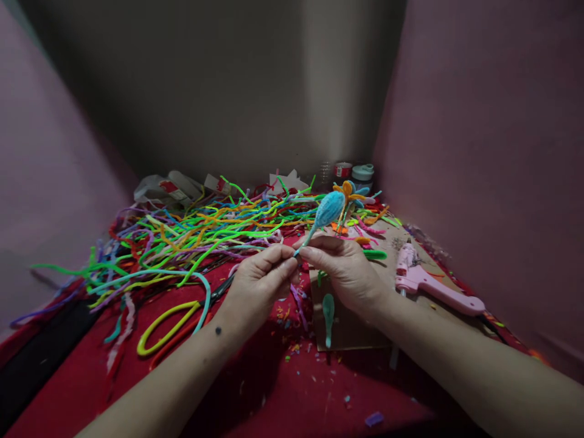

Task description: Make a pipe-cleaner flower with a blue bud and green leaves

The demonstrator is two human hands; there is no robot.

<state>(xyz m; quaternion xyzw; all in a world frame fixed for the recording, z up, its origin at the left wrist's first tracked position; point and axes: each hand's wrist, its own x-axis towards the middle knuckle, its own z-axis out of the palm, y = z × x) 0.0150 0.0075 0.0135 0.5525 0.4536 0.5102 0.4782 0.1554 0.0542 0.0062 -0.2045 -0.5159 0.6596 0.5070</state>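
A blue fuzzy bud made of pipe cleaners (330, 208) tilts up and to the right on a thin pale-green stem (309, 236). My right hand (349, 267) pinches the stem low down between thumb and fingers. Fingertips of my left hand (264, 274) close on the stem's lower end, touching the right fingertips. Whether a separate strand lies between them is hidden. A light-teal pipe cleaner (203, 280) arches beside my left wrist and passes behind the forearm. Under that arm lie scissors with a yellow handle (148, 331), partly covered.
Loose multicoloured pipe cleaners (219, 225) heap across the back left of the red cloth (274, 401). On the right, a pink glue gun (438, 289) rests on cardboard (356, 334) with a green petal-shaped piece (328, 319). An orange flower (347, 193) and a lidded jar (362, 175) stand behind.
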